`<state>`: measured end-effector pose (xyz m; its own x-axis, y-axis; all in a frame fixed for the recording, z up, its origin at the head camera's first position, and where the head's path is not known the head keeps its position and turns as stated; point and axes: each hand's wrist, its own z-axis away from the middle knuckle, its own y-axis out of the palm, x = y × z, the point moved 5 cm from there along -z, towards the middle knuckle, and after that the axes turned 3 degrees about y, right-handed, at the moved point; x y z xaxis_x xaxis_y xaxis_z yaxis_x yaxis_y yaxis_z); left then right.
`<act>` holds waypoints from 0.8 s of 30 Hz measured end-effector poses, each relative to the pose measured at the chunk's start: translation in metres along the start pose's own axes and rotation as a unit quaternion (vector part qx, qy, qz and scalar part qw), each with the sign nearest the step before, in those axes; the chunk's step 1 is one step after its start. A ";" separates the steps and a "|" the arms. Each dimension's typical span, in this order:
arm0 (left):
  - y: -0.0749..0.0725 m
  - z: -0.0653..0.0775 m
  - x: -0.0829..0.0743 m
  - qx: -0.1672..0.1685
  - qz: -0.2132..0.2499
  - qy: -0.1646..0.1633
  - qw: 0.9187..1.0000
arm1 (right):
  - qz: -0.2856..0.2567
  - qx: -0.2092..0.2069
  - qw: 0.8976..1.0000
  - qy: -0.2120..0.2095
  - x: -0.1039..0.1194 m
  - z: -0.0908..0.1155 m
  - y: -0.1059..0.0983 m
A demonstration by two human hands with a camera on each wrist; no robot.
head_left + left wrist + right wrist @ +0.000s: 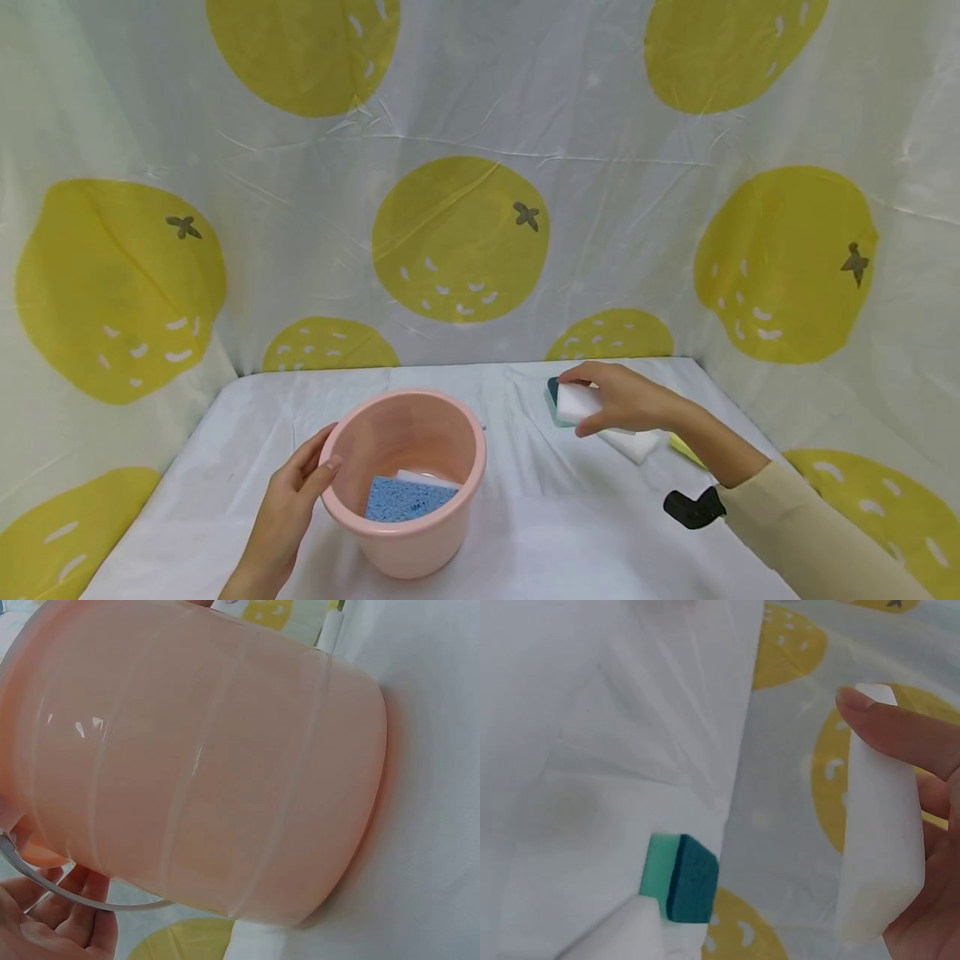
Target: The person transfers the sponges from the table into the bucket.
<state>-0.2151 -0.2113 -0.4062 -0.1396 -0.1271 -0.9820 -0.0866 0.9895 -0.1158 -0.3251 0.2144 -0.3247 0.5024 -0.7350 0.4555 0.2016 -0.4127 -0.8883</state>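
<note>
A pink bucket (pixel 420 546) stands tilted on the white-covered table, its mouth facing me. My left hand (pixel 288 492) grips its rim on the left, thumb over the edge; the left wrist view shows the bucket's side and its thin handle (pixel 97 904). Inside lie a blue sponge (pixel 408 500) and a white piece (pixel 427 478), partly hidden. On the right, my right hand (pixel 626 400) pinches a white sponge block (pixel 881 840) between thumb and fingers, raised off the table. Behind it sits a green sponge with a dark scouring side (pixel 694 881).
Another white sponge (pixel 633 446) lies on the table under my right hand. A yellow piece (pixel 686 450) is partly hidden by my right forearm. A lemon-patterned curtain (pixel 465 242) walls the table's back and both sides.
</note>
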 end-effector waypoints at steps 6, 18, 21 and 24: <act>0.000 0.000 0.000 0.000 0.000 0.004 1.000 | 0.022 0.027 0.999 -0.019 0.027 -0.012 0.002; 0.001 0.001 0.000 0.002 0.007 0.003 1.000 | 0.008 0.034 0.996 -0.085 0.075 -0.041 0.007; 0.000 0.001 -0.001 0.001 0.005 0.008 1.000 | 0.014 0.036 0.994 -0.102 0.091 -0.048 0.009; 0.000 0.000 -0.001 0.001 0.003 0.007 1.000 | 0.024 0.042 0.992 -0.120 0.107 -0.056 0.012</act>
<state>-0.2146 -0.2113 -0.4053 -0.1542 -0.1221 -0.9805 -0.0847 0.9903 -0.1100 -0.3155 0.1004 -0.2836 0.6966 -0.5998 0.3937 0.2363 -0.3264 -0.9152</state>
